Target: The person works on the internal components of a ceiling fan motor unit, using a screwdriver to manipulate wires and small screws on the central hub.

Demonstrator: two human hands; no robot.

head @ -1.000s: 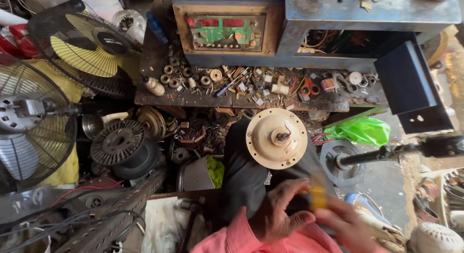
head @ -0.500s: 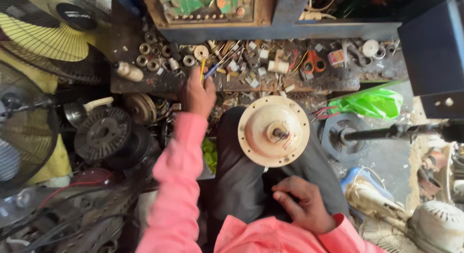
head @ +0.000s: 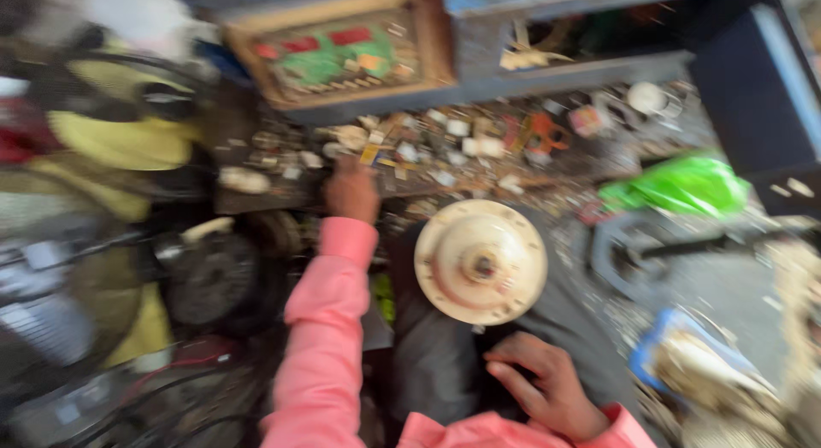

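A pink sleeve (head: 329, 328) runs up to the left hand (head: 351, 190), which reaches among small parts in white, orange, red and brass-yellow scattered on a dark brown shelf (head: 256, 200). Just right of that arm sits a cream round motor housing (head: 481, 262), stained rusty pink around its grey hub, on dark grey trousers (head: 436, 362). The right hand (head: 546, 388) rests below it, cuffed in the same pink. Above the left hand, a green circuit board (head: 335, 56) with red patches sits in a tan wooden frame. Far right of the hands lies a bright green plastic bag (head: 684, 185); to their left, yellow fan blades (head: 120, 136) behind a black grille.
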